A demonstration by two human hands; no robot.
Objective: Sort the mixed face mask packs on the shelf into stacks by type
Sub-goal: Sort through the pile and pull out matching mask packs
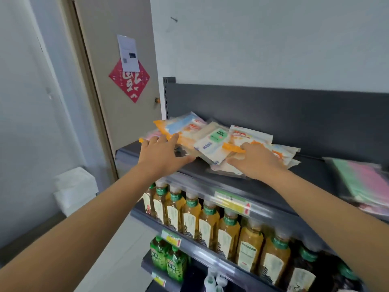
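A loose pile of mixed face mask packs lies on the dark grey top shelf point(273, 182). An orange-edged pack point(181, 128) tops the left of the pile, and a white pack with a green label point(212, 142) lies in the middle. Another orange-edged pack point(252, 138) sits on the right. My left hand point(162, 154) reaches to the left pack, fingers spread and touching its near edge. My right hand point(254, 161) rests on the right side of the pile, fingers pinching the orange edge of a pack there.
A separate stack of green and pink packs point(362, 182) lies at the shelf's right end. Below are rows of amber drink bottles point(208, 222) and green bottles point(168, 258). A door with a red paper sign point(129, 81) stands to the left.
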